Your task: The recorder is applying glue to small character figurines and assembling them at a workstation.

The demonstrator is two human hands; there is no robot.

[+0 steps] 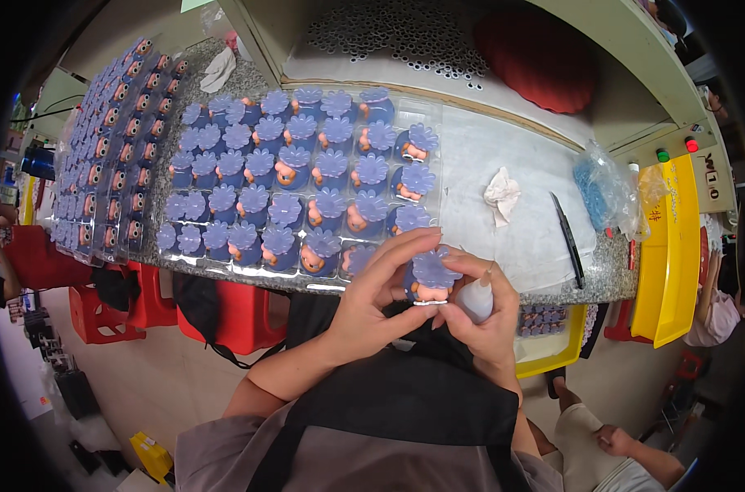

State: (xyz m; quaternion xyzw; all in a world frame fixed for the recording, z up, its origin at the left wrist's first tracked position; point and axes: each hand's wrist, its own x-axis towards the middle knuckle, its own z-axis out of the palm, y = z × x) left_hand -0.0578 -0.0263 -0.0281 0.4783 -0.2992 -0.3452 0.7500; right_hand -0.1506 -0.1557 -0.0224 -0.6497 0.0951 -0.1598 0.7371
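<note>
Between my two hands, just in front of the bench's near edge, is a small toy figure (429, 283) with a scalloped blue-violet, flower-shaped top and a peach-coloured part below. My left hand (371, 302) pinches it from the left with thumb and fingers. My right hand (493, 332) steadies it from the right with thumb and fingertips. Tucked in the same right hand is a whitish squeeze bottle (474, 302) with a thin needle tip pointing up. Beside my hands, a clear plastic tray (424, 111) holds rows of similar figures (329, 162).
Stacked trays of figures (127, 152) stand at the left. A crumpled tissue (502, 197) and black tweezers (567, 240) lie on white paper to the right. Behind are loose toy eyes (381, 37) and a red cushion-like thing (536, 61). Yellow bins (672, 254) flank the bench; another person sits lower right.
</note>
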